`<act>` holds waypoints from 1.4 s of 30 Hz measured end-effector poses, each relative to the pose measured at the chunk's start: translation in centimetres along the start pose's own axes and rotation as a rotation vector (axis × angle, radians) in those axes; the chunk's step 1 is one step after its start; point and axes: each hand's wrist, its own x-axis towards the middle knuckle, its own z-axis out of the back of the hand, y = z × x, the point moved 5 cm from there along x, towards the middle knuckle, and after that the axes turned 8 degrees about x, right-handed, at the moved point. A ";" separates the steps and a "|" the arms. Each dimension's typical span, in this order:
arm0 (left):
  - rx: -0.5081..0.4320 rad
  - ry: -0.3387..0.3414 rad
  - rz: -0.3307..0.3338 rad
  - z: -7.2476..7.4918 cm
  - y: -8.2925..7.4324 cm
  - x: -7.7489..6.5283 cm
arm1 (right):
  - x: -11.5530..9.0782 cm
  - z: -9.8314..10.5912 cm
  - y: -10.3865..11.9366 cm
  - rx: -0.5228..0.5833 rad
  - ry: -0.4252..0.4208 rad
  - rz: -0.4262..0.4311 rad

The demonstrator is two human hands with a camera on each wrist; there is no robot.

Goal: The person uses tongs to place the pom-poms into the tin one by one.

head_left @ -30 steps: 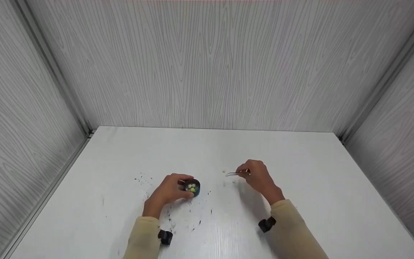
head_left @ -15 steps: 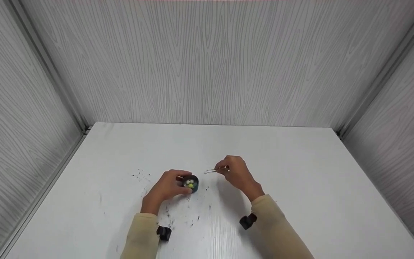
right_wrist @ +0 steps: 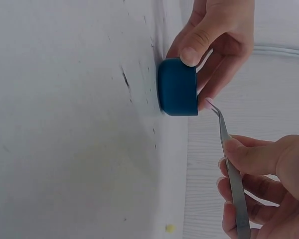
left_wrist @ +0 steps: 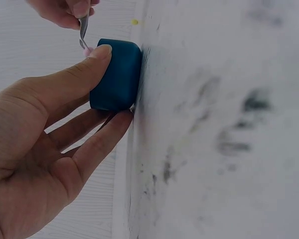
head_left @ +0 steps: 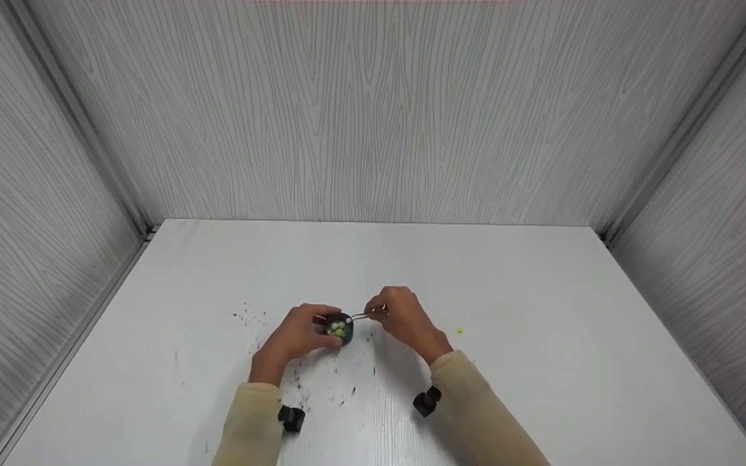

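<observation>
My left hand [head_left: 298,336] grips a small blue cup [left_wrist: 118,74] by its sides, thumb on one side and fingers on the other. Several pale and yellow-green beads [head_left: 339,327] lie inside it. In my right hand [head_left: 402,318] is a pair of bent-tip metal tweezers [right_wrist: 232,174], pinched between thumb and fingers. The tweezers' tips hold a small pale pink bead [right_wrist: 208,103] right at the cup's rim. Seen from the head, that bead overlaps the cup's mouth.
One yellow bead [head_left: 460,331] lies on the white table [head_left: 509,278], right of the right hand. Dark marks [head_left: 302,388] are scattered over the tabletop around the left forearm. Wood-grain panels [head_left: 373,116] enclose the back and both sides.
My right hand has carried the tweezers and pale bead leftward to the cup. The yellow bead on the table now shows right of that hand. My left hand still holds the cup in place.
</observation>
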 end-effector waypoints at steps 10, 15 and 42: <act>0.014 0.013 -0.011 -0.1 0.0 0.0 | 0.1 -1.1 0.2 -0.004 0.030 -0.043; 0.023 0.016 -0.031 -0.2 0.1 -0.1 | 0.2 -1.9 0.8 -0.002 0.043 -0.011; -0.008 -0.001 0.030 -0.1 0.3 -0.4 | -1.7 4.2 -2.5 -0.032 -0.095 -0.037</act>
